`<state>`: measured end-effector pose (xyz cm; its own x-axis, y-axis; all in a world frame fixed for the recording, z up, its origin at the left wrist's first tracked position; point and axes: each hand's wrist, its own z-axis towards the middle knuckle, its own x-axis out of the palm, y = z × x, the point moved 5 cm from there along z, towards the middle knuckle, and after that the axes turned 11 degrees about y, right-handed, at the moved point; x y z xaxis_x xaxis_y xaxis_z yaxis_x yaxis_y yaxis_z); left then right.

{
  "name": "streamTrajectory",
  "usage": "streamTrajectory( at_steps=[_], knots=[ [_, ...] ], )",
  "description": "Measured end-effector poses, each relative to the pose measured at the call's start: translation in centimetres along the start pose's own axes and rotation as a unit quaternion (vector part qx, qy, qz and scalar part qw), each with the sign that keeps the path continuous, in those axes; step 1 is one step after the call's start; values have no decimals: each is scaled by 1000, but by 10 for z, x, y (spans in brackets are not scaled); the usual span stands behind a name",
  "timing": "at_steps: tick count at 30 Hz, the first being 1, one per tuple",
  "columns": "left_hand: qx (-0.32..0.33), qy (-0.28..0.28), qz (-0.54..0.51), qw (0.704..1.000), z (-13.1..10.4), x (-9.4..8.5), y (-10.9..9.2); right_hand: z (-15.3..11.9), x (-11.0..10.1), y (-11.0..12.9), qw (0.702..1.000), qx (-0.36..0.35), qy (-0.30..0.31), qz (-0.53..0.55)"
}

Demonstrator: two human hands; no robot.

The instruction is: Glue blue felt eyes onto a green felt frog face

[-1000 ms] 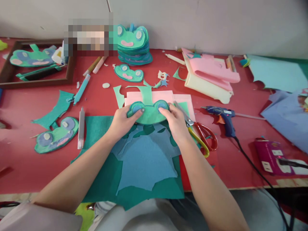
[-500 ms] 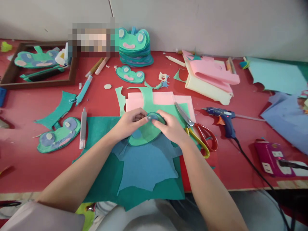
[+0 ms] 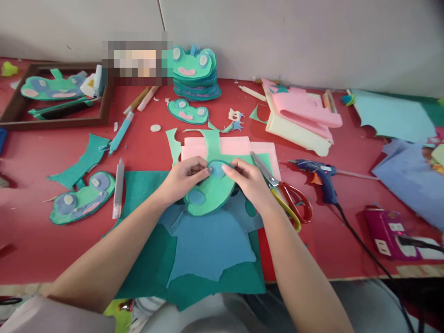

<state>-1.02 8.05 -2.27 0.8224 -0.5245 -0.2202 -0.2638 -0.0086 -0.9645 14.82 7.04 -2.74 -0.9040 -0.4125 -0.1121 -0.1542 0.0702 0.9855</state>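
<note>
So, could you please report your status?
Left hand and right hand holding green felt piece. Slanted, two blue circles showing. Scissors lying close beside right hand.

The green felt frog head (image 3: 211, 190), bearing two blue eye discs (image 3: 196, 197), sat tilted, left of the scissors (image 3: 274, 181).

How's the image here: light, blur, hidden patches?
Head view: soft, fairly even light; left hand, right hand and held frog legible, though fine texture is soft; a pixelated block hides an area left of the frog stack; top right corner darkened.
</note>
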Motion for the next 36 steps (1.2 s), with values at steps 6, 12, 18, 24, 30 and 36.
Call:
streamTrajectory(
  at_steps=[6, 12, 18, 24, 30, 36],
  knots=[
    [11, -45, 25, 999, -1, -2, -1, -4, -21, 5, 975, -67, -195, -81],
    [22, -33, 31, 999, -1, 0, -1, -10, -2, 30, 946, -179, -144, -230],
    [38, -12, 16, 999, 0, 2, -1, -6, 7, 26, 943, -187, -103, -255],
    [45, 2, 5, 999, -1, 2, -4, -3, 8, 24, 947, -189, -85, -244],
    [39, -15, 8, 999, -1, 0, -2, -2, 1, 24, 955, -171, -93, -226],
    [38, -20, 7, 999, -1, -1, -1, -6, -2, 28, 947, -184, -119, -235]
  ],
)
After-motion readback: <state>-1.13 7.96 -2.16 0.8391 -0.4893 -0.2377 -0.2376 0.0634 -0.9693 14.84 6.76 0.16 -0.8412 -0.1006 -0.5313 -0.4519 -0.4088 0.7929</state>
